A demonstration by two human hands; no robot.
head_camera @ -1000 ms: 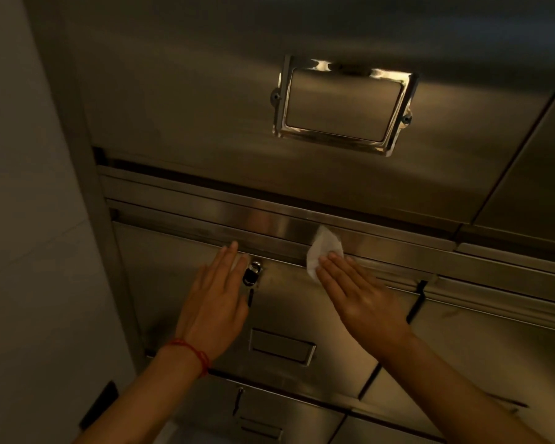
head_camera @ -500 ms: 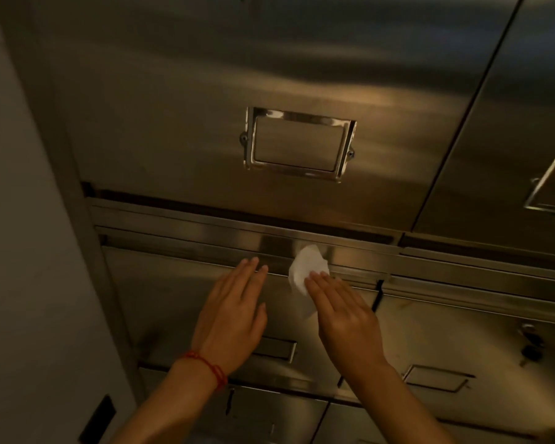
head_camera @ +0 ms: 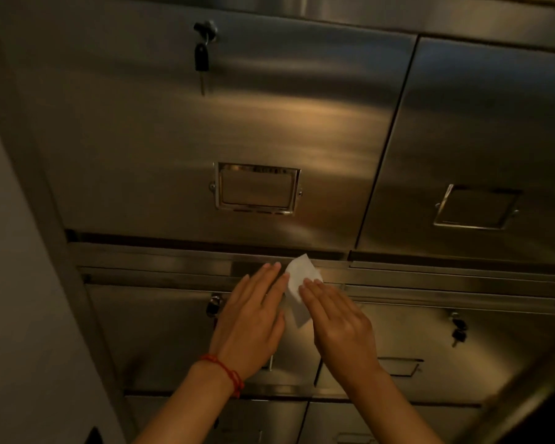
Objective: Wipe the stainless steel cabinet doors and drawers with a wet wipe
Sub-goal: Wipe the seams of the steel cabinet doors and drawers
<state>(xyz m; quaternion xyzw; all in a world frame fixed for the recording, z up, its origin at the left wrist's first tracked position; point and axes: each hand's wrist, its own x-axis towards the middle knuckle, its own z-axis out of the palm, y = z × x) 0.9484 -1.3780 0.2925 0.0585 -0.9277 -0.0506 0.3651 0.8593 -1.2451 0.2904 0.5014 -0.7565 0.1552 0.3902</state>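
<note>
Head camera view, looking forward and down at a steel cabinet (head_camera: 302, 123) in dim, warm light. A small white wipe (head_camera: 297, 285) is lying crumpled against the horizontal rail (head_camera: 173, 267) that is running between the upper doors and the drawers below. Its top corner is poking up toward the dark gap under the doors, and its lower end is hanging just over the top edge of a drawer.

The right hand (head_camera: 340, 328) is pressing flat on the wipe, fingers straight and close together, covering its right side. The left hand (head_camera: 253, 318) is lying flat and relaxed just beside it on the left, fingers straight, fingertips reaching the rail and touching or nearly touching the wipe's left edge; which one, I cannot tell. A red string bracelet (head_camera: 225, 373) is circling the left wrist.

Above the hands, the left door (head_camera: 205, 129) is showing a shiny framed label holder (head_camera: 258, 189) and, higher up, a lock with a black-headed key (head_camera: 202, 60) hanging from it. The right door (head_camera: 494, 129) is carrying a dimmer label holder (head_camera: 476, 206).

Below the rail, the left drawer (head_camera: 161, 341) is partly hidden by the left hand, with a small lock (head_camera: 213, 304) peeking out beside the hand. The right drawer (head_camera: 462, 354) is showing a lock with keys (head_camera: 458, 330) and a recessed handle (head_camera: 401, 366). A pale wall (head_camera: 20, 283) is bordering the cabinet on the left.
</note>
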